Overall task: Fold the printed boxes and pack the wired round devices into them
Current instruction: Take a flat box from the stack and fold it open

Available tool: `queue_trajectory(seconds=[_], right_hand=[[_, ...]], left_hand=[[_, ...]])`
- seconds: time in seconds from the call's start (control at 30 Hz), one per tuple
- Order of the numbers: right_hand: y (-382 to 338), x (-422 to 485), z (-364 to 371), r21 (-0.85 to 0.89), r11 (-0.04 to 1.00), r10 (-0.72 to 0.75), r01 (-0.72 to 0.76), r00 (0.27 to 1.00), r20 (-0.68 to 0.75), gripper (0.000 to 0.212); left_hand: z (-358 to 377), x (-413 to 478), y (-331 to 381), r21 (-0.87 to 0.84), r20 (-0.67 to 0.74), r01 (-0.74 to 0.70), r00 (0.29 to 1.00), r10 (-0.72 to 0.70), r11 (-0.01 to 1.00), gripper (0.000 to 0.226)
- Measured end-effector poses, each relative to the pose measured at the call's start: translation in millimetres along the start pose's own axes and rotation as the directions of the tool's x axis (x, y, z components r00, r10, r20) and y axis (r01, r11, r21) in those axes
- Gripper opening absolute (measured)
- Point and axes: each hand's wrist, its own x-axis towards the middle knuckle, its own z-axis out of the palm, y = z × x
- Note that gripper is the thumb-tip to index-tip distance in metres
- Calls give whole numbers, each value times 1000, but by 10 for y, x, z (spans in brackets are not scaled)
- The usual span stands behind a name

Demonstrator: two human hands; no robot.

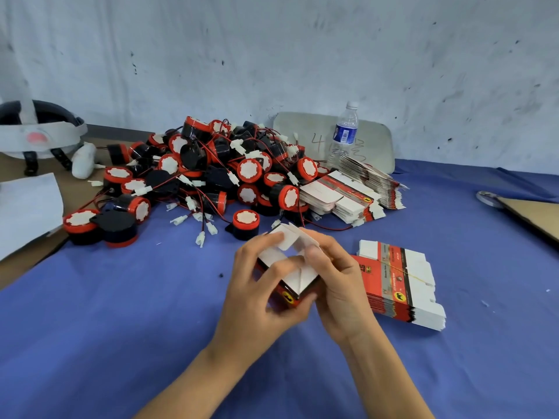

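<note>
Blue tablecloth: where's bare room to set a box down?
Bare blue tablecloth left of the left hand, below the pile of red-and-black round wired devices; also right of the banded stack of flat red printed boxes, before the brown cardboard sheet. Crowded around that pile.

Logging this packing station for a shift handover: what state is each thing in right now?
box, partly folded, flaps open, held in both hands
left hand, grips the box
right hand, grips the box
banded stack, flat, unfolded, bound by a rubber band
loose stack, flat, fanned out beside the devices
round devices, heaped, unpacked, wires tangled
water bottle, upright, capped
</note>
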Motion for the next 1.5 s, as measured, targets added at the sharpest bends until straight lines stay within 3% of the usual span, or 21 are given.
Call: queue_trajectory(seconds=[0.07, 0.17, 0.33, 0.6, 0.7, 0.83, 1.17, 1.3, 1.4, 1.5], right_hand=[[-21, 3, -20, -40, 999, 32, -31, 999, 18, 49], [-33, -8, -38, -50, 997, 55, -53, 998, 36, 34], [-61, -24, -22, 8, 996, 88, -90, 991, 104, 39], [-84, -6, -103, 40, 982, 171, -183, 965, 200, 15], [-61, 0, -106, -26, 984, 176, -174, 965, 193, 30], [-47, 20, -94, -35, 984, 180, -177, 969, 167, 49], [-54, 8, -106, -147, 963, 243, -225, 962, 123, 50], [-49, 9, -85, -97, 980, 180, -174, 981, 66, 55], [-46, 4, -69, -80, 990, 118, -117, 993, 15, 58], [-37, -10, -43, -154, 986, 69, -68, 998, 3, 56]], left_hand=[[-21, 12, -53, 22, -13, -36, 999, 36, 999, 33], [-25, 23, -82, 59, 4, -72, 997, 72, 996, 31], [-36, 40, -82, 73, 33, -109, 994, 106, 991, 28], [-50, 59, -94, 66, 98, -186, 979, 179, 980, 31], [-44, 40, -90, 36, 72, -155, 986, 152, 987, 37], [-44, 27, -97, -143, -24, -61, 998, 59, 988, 56], [-60, 67, -89, -131, 32, -104, 993, 109, 986, 72], [-11, 12, -102, -134, 113, 122, 988, -107, 983, 101], [16, -14, -109, -100, 210, 327, 930, -301, 940, 122], [9, -15, -126, -121, 200, 352, 925, -324, 928, 120]])
